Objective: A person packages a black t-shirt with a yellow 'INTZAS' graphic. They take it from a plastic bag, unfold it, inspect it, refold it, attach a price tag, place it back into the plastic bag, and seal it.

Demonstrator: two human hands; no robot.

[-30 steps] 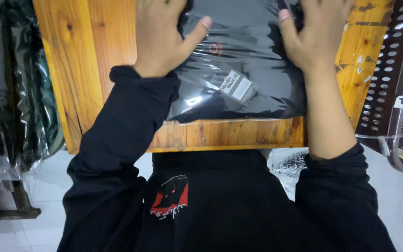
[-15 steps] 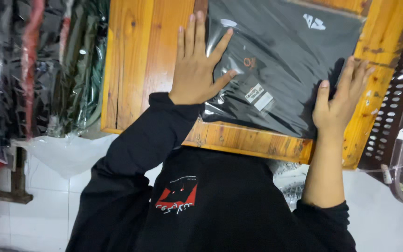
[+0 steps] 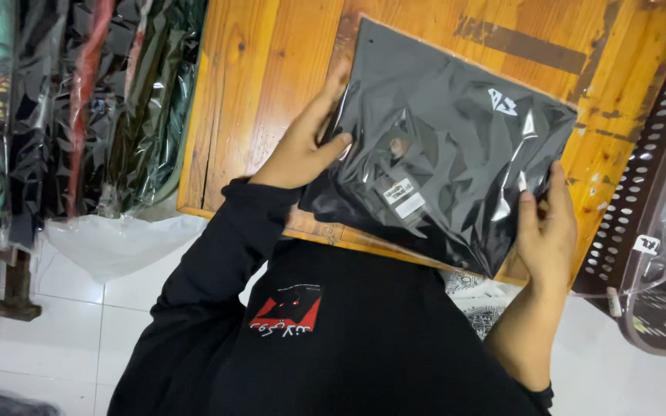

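A folded black garment sealed in a clear plastic bag (image 3: 441,146) lies tilted over the wooden table (image 3: 271,77), its near edge lifted past the table's front edge. My left hand (image 3: 306,139) grips the bag's left edge, thumb on top. My right hand (image 3: 546,223) grips the bag's lower right corner, fingers curled around the edge. A small white label (image 3: 404,196) sits on the bag's near half, and a small white mark (image 3: 502,102) shows on its far half.
A row of bagged garments (image 3: 79,100) hangs or stands at the left of the table. A dark perforated plastic basket (image 3: 649,200) stands at the right. White floor tiles (image 3: 63,308) lie below. A loose clear bag (image 3: 117,239) droops beneath the hanging garments.
The hands went from pressing flat on the bag to gripping its left edge and right corner. The bag is now lifted at its near edge and turned. The view has shifted left.
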